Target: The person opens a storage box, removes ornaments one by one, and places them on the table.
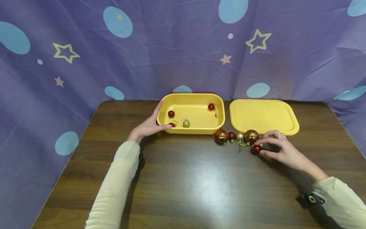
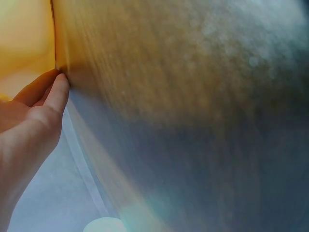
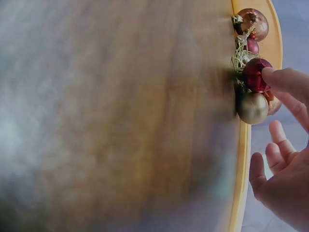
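My left hand (image 1: 147,127) grips the left end of a yellow plastic box (image 1: 190,130), thumb along the front wall and a finger up the left side. In the left wrist view, the fingertips meet the box's edge. Inside lie a few small red baubles (image 1: 211,107) and a gold one (image 1: 186,123). At the right, my right hand (image 1: 281,149) pinches a small shiny red bauble (image 1: 255,149) between thumb and forefinger, the other fingers loose. A gold bauble (image 3: 253,108) touches that red one. Beside them, copper baubles (image 1: 221,136), another red one (image 1: 232,136) and a gold one (image 1: 240,137) form a row.
A yellow lid (image 1: 264,116) lies flat to the right of the box, behind the baubles. The brown wooden table (image 1: 183,184) reaches back to a purple curtain (image 1: 177,57) with stars and blue spots.
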